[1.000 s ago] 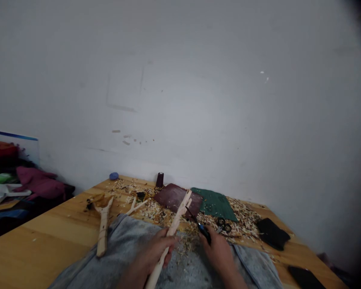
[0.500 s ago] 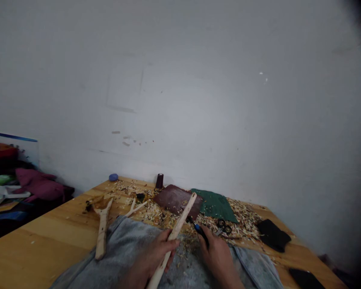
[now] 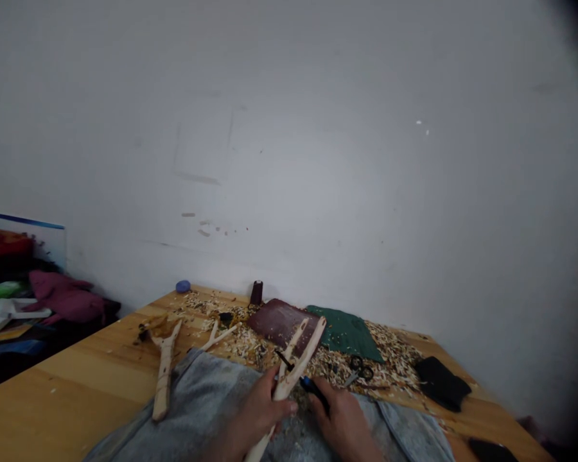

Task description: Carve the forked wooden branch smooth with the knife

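Note:
My left hand (image 3: 264,407) is wrapped around the lower part of a peeled, forked wooden stick (image 3: 282,389), its two prongs pointing up and away from me. In my right hand (image 3: 341,410) is a knife (image 3: 316,391) with a black and blue handle. Its dark blade reaches left across the fork, at the inner side between the prongs; exact contact is hard to make out. Beneath both hands lies a grey cloth (image 3: 212,378) sprinkled with shavings. A second forked wooden piece (image 3: 164,372) rests to the left, partly on the cloth.
Wood shavings (image 3: 390,343) cover much of the wooden table (image 3: 77,378). Around them lie a maroon sheet (image 3: 277,321), a green sheet (image 3: 349,330), scissors (image 3: 359,369), a small forked twig (image 3: 219,337), a thread spool (image 3: 256,292) and a black piece (image 3: 440,383). A wall stands behind.
The forked stick has turned in my left hand, so both prongs now show instead of one edge. My right hand has brought the knife left, its blade now across the fork.

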Action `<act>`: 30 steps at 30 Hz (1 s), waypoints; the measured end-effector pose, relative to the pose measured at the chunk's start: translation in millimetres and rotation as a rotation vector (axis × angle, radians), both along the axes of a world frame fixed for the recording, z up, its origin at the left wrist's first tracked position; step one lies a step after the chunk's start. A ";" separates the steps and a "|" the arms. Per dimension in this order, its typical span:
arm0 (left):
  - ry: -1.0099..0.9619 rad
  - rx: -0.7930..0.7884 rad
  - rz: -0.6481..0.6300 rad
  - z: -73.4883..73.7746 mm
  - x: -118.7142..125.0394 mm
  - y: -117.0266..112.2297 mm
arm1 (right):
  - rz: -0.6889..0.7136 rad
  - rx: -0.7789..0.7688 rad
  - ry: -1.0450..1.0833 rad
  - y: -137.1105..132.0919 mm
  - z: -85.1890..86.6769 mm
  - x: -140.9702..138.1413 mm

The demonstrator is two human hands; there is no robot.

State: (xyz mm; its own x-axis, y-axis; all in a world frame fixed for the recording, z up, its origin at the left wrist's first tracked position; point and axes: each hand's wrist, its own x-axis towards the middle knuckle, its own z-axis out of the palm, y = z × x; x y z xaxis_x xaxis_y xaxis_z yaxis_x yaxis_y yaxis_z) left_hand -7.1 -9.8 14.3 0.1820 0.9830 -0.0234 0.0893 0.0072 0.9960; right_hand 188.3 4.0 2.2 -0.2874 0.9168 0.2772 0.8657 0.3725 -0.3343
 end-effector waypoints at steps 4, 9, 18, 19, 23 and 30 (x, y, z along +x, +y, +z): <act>-0.016 0.024 -0.005 -3.9 -1.5 2.7 | -0.104 0.006 -0.019 2.3 0.4 1.9; -0.020 0.025 -0.031 -6.5 -0.3 3.8 | -0.196 0.034 -0.042 10.3 -4.4 8.9; 0.022 0.005 -0.035 -4.3 0.9 0.8 | -0.230 0.003 0.055 15.2 -10.1 14.0; 0.014 0.013 -0.039 -4.2 0.6 1.0 | -0.214 0.001 0.047 14.9 -11.2 13.0; -0.018 0.055 -0.036 -2.5 -2.8 1.8 | -0.012 0.018 0.047 11.6 -17.7 3.0; 0.075 0.025 -0.046 -1.5 -4.9 3.7 | -0.154 0.115 0.045 23.5 -25.4 12.3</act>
State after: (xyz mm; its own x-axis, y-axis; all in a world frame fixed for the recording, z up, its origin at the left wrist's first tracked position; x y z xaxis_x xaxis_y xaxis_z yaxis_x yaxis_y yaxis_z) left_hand -12.0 -6.1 12.8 0.2252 0.9742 -0.0145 0.1637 -0.0232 0.9862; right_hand 200.7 27.5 -23.3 -0.1309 0.9106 0.3920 0.9004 0.2746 -0.3373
